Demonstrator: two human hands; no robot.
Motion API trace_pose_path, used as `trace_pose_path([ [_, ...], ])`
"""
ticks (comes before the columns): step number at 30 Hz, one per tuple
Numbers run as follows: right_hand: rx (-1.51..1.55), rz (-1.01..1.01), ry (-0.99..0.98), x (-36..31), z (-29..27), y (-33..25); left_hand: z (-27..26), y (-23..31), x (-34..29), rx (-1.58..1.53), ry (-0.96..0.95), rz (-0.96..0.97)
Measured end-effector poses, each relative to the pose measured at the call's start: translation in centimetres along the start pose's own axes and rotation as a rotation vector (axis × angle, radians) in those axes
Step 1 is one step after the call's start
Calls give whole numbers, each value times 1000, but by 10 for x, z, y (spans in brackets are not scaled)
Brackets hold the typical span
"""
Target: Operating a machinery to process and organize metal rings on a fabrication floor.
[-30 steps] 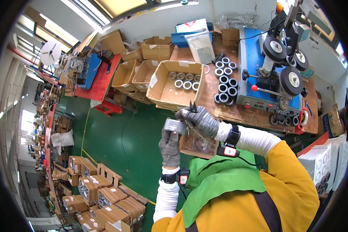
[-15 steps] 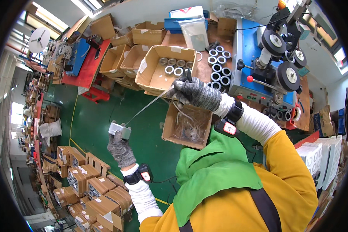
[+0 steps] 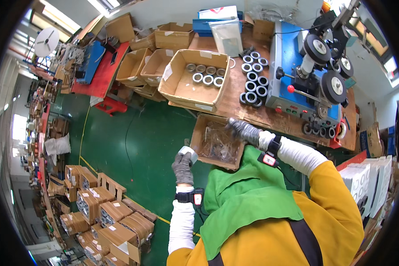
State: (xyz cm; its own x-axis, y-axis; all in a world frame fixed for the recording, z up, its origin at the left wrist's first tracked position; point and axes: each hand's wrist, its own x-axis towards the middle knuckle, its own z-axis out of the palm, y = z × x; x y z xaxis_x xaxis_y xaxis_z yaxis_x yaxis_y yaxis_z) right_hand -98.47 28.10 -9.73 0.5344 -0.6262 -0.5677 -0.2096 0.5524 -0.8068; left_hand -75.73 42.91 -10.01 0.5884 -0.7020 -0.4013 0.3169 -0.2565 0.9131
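Observation:
My left hand (image 3: 182, 169), in a grey knitted glove, is closed around a short whitish roll (image 3: 189, 154) left of the scrap box. At the right side of that open cardboard box (image 3: 198, 133), my gloved right hand (image 3: 246, 131) reaches over the rim with its fingers pointing left. The fingertips are dark and small, so whether they hold anything is unclear. Clear, tangled strips of scrap (image 3: 219, 144) lie in the box. Beyond it, on the bench, a larger carton (image 3: 177, 88) holds several grey-and-white rings (image 3: 207, 80) in rows.
More black-and-white rings (image 3: 251, 86) stand on the wooden bench (image 3: 235, 106), beside a blue machine (image 3: 277, 84) with black rollers and a red-knobbed lever. Empty-looking cartons (image 3: 133, 66) line up to the left. Stacked cartons (image 3: 115, 213) sit on the green floor at lower left.
The pale strip stretched between my hands is no longer visible. My right hand has moved down and right to the scrap box; my left hand has brought the roll right, closer to it.

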Motion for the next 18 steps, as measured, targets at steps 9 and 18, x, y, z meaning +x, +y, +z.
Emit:
trace_pose_path([
  [9, 226, 204, -331, -44, 65, 19, 30, -1, -8, 158, -131, -45],
  [18, 322, 63, -194, -38, 63, 31, 37, -12, -26, 235, -132, -3],
])
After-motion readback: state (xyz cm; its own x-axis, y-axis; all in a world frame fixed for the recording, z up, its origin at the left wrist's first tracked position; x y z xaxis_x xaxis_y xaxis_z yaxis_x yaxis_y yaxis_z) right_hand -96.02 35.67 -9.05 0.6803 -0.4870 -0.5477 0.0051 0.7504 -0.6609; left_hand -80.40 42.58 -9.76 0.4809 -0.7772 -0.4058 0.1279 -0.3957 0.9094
